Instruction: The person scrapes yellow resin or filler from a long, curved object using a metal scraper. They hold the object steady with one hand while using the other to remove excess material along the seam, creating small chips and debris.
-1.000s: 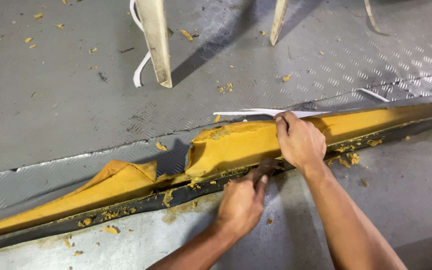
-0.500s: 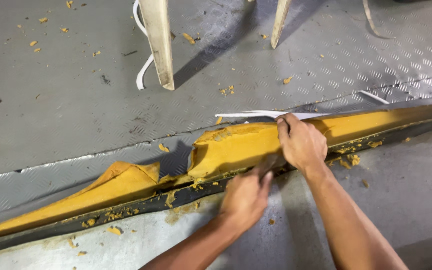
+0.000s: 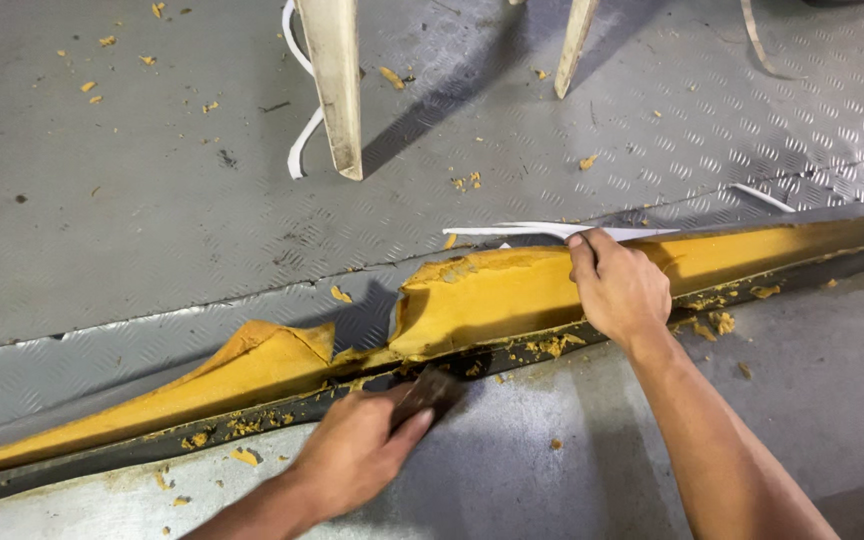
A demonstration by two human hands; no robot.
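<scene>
Right hand (image 3: 620, 288) grip pinching yellow foam strip (image 3: 492, 300), left hand (image 3: 357, 450) grip pressed around dark scraper (image 3: 430, 390)

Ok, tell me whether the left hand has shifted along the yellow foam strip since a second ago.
Yes. The left hand slid left, away from the right hand gripping the torn yellow foam strip.

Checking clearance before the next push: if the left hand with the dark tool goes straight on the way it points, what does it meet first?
Likely the lower edge of the yellow foam strip. The left hand aims its dark tool up and to the right into the dark groove just under it, though depth is hard to judge.
</scene>
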